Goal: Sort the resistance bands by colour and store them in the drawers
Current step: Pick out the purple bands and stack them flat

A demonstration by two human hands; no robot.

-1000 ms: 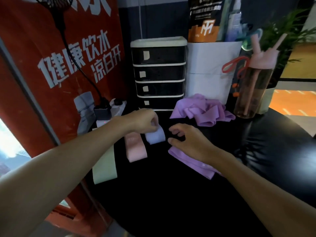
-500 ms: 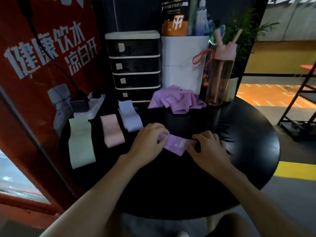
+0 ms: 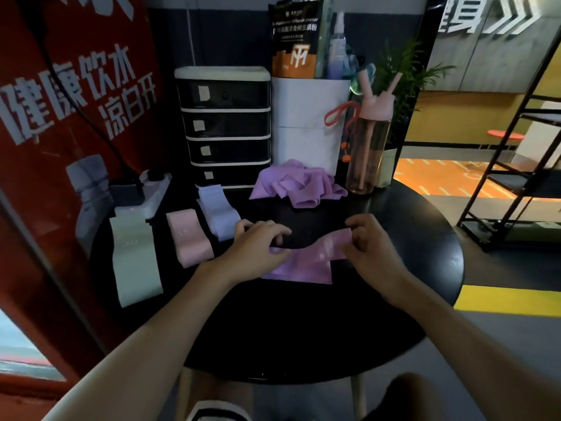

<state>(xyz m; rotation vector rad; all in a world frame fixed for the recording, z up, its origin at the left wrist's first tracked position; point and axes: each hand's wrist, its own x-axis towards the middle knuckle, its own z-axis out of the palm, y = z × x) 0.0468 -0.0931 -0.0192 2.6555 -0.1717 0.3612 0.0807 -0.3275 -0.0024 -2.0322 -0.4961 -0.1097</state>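
Since half a second ago we are drawing our hands apart, and the purple band (image 3: 306, 262), bunched small between them then, is opening out across the black table (image 3: 303, 335). Our left hand (image 3: 258, 253) is pinching its left end with curled fingers, and our right hand (image 3: 372, 247) is pinching the right end between thumb and fingertips, lifting that end slightly while the lower fold is lying flat on the table. We are judging this as the flattening step, part of the sorting by colour. Just left of our hands, a pale lilac band (image 3: 217, 212), a pink band (image 3: 189, 241) and a pale green band (image 3: 133, 262) are lying side by side in a row. Behind, a heap of purple bands (image 3: 299, 185) is waiting in front of the drawer unit (image 3: 226, 126), whose four drawers are looking closed. Next, we are thinking, this band needs smoothing and laying down as its own colour group; storing is not yet begun.
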